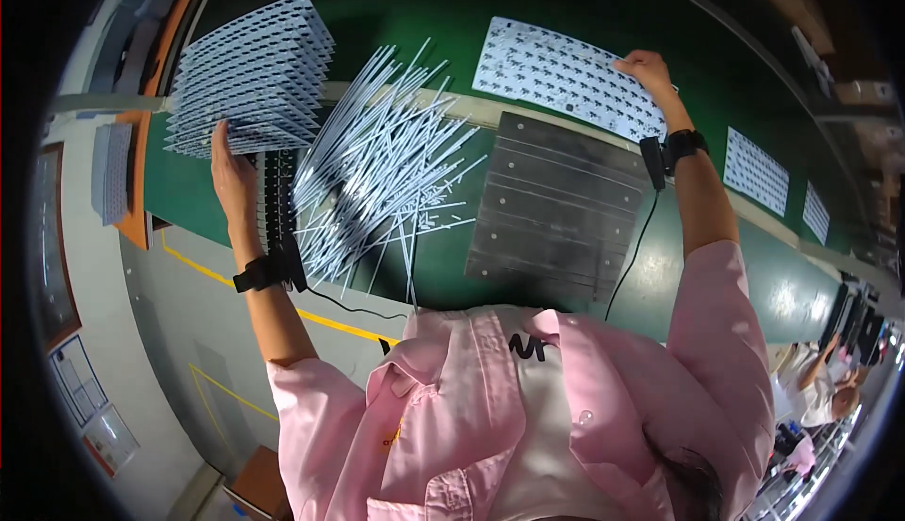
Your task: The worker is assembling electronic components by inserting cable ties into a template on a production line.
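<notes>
My right hand (649,72) is closed on the far right corner of a thin white panel (556,73), which carries rows of small dark key-like marks and lies on the green bench. At the left rises a tall, layered stack of similar panels (245,78). Against its near edge rests my left hand (233,180), fingers stretched out and pointing away from me; its thumb is hard to make out. Between the hands, a loose heap of thin white rods (377,172) spreads over the bench. Nearer than the single panel lies a dark grooved metal plate (556,215).
Two more white panels, one nearer (756,170) and one farther right (815,213), lie along the green bench (782,281). Dark cables run from my black wrist bands (685,147). Another person (815,389) is at the far right.
</notes>
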`<action>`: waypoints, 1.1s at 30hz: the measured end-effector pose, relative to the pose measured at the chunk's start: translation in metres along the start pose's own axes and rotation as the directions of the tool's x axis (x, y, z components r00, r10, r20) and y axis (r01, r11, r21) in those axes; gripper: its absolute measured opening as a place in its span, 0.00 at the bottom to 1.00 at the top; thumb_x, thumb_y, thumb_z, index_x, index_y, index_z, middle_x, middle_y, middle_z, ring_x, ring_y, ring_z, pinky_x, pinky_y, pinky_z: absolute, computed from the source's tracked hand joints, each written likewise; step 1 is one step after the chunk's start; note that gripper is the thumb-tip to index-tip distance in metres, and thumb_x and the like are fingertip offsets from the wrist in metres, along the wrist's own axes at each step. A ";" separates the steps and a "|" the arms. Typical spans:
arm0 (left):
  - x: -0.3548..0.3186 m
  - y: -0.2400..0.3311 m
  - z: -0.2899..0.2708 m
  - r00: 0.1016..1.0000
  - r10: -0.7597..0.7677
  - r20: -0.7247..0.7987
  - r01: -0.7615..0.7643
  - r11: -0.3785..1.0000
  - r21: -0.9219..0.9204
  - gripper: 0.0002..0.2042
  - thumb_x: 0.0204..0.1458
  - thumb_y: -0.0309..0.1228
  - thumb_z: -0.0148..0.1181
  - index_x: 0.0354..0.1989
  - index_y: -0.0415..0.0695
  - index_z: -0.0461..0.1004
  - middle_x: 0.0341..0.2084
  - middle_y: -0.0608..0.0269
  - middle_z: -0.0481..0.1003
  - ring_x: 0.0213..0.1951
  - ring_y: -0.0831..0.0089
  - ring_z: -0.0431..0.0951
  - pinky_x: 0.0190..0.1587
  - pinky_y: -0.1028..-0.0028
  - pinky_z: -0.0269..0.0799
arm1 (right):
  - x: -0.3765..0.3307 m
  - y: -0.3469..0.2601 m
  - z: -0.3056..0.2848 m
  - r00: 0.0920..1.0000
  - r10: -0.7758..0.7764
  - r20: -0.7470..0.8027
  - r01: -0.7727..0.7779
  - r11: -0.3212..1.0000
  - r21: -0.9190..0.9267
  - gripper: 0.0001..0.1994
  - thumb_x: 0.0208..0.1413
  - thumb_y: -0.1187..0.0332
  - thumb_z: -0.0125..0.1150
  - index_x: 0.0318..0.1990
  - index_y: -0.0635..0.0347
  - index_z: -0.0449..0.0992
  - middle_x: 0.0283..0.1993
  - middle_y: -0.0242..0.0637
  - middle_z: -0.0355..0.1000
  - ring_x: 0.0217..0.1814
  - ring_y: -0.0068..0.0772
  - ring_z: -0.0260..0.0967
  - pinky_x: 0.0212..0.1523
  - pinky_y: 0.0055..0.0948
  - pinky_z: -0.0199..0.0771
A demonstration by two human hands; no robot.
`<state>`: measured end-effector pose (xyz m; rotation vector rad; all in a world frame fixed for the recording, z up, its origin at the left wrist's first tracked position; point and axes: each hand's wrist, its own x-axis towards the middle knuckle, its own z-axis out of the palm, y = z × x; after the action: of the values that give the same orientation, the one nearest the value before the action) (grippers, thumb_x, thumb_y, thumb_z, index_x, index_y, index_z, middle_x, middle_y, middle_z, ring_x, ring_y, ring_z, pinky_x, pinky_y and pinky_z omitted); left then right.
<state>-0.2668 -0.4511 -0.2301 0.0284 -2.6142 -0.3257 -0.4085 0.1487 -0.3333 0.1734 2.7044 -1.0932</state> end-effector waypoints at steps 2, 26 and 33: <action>-0.002 -0.010 0.000 1.000 -0.010 -0.011 0.011 0.997 0.081 0.25 0.36 0.15 0.43 0.48 0.44 0.63 0.47 0.55 0.65 0.51 0.58 0.63 0.51 0.67 0.58 | 0.007 0.011 0.006 0.998 0.003 -0.063 -0.002 1.000 0.003 0.16 0.35 0.56 0.64 0.30 0.57 0.76 0.27 0.36 0.72 0.30 0.30 0.68 0.33 0.25 0.65; -0.017 0.287 0.008 0.675 0.714 0.183 -0.519 0.637 -0.571 0.15 0.39 0.23 0.53 0.39 0.45 0.71 0.31 0.56 0.73 0.32 0.59 0.73 0.33 0.67 0.69 | -0.242 -0.087 -0.016 0.889 -0.416 -0.189 0.320 0.861 -0.395 0.09 0.41 0.62 0.60 0.26 0.57 0.72 0.21 0.38 0.68 0.22 0.38 0.63 0.28 0.31 0.62; -0.042 0.189 -0.003 0.702 0.472 0.533 -0.242 0.862 -0.445 0.14 0.42 0.29 0.56 0.40 0.45 0.71 0.34 0.56 0.72 0.34 0.57 0.72 0.36 0.68 0.67 | -0.265 0.087 -0.122 0.983 0.160 0.091 -0.121 0.934 -0.336 0.08 0.39 0.69 0.61 0.20 0.63 0.70 0.17 0.34 0.63 0.20 0.25 0.60 0.22 0.25 0.59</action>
<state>-0.2208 -0.2650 -0.2034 -0.8634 -3.0674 -0.7514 -0.1539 0.2893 -0.2412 0.2341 2.6709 -0.5790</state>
